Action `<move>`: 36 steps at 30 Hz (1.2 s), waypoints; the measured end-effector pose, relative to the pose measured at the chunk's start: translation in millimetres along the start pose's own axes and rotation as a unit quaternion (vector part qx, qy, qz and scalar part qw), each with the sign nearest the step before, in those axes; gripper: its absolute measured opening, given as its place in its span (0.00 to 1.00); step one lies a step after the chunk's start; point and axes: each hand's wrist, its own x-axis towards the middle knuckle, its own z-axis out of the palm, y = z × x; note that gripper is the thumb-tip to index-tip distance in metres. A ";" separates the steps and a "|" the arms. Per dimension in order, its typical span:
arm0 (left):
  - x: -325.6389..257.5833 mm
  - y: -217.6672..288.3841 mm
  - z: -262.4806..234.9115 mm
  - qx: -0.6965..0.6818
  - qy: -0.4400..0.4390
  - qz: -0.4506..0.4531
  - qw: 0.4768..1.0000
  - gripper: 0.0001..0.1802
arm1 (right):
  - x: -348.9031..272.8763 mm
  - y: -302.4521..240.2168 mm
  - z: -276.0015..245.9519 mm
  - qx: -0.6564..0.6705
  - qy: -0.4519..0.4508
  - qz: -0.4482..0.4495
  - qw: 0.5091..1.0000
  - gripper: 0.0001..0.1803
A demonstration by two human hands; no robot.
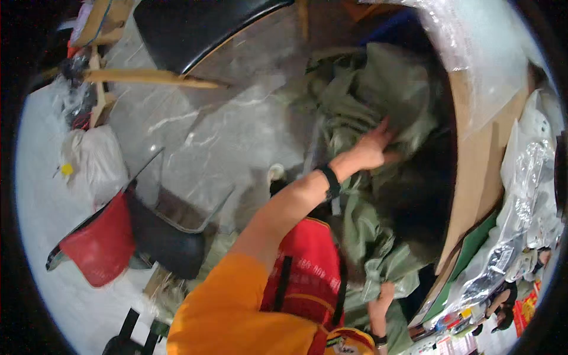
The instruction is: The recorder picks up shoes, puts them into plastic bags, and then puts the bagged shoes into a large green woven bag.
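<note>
Reaching forward from an orange sleeve, the left hand (371, 148) presses flat with fingers spread into a heap of olive-green fabric (378, 94), its palm down on the cloth and gripping nothing that can be made out; a black wristband (331, 182) sits just behind it on the forearm. The fabric runs in one long rumpled mass from beyond the left hand's fingertips down past the wrist to the right hand (383, 296), which is closed on a fold of the same cloth near the lower edge of the view, with a dark watch strap at its wrist. Just right of both hands stands the tall curved wall of a brown cardboard box (473, 171), touching the fabric, and beyond that wall lie clear plastic bags (520, 195). Between the forearms hangs a red vest (302, 272) with black straps. Well to the left of the left hand, on the grey marble floor (236, 130), stands a chair with a red and black seat (118, 236), and farther off a white sack (94, 160).
</note>
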 end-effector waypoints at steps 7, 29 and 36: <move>17.2 10.4 -12.2 -0.094 -0.005 -0.034 0.995 0.47 | 4.4 -18.4 -41.2 -0.032 -0.023 -0.009 0.999 0.10; -161.6 117.0 -83.8 -0.083 -0.044 -0.137 0.986 0.20 | -60.5 26.5 -89.3 0.194 0.008 0.466 0.863 0.24; -328.3 80.8 -202.8 -0.033 0.039 -0.307 0.950 0.19 | -48.5 23.6 -78.2 0.293 0.105 0.339 0.888 0.12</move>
